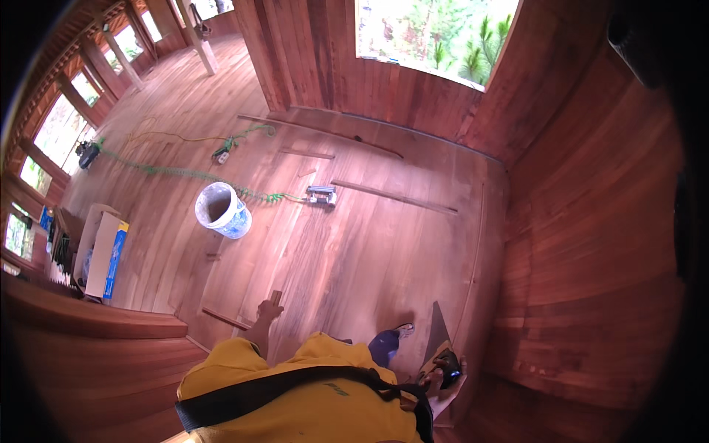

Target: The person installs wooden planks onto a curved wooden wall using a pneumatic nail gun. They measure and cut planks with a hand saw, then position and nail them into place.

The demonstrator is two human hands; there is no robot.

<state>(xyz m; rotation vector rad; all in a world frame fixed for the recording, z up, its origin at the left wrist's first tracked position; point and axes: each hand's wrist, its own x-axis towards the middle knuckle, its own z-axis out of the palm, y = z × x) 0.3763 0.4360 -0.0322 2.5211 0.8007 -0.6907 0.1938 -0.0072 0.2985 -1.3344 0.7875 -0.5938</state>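
Observation:
My left hand (269, 310) is closed on a short piece of wood (276, 297) held out over the plank floor (362, 258), near a thin wooden strip (225, 319) on the boards. At the lower right, my right hand (436, 387) grips a handsaw (436, 328) by its dark handle, with the wide grey blade pointing forward. My foot (403, 329) shows beside the blade. Farther forward, a nail gun (321, 195) with a coiled green hose (170, 170) rests on the floor beside a white bucket (233, 221).
Long strips (395, 198) lie across the floor ahead. A yellow cord (170, 134) runs to a green-hosed fitting (221, 153). A black machine (88, 153) and open cartons (103, 251) stand at left. Wooden walls (569, 258) enclose the right, a window opening (428, 37) is ahead, and posts (203, 48) stand back left.

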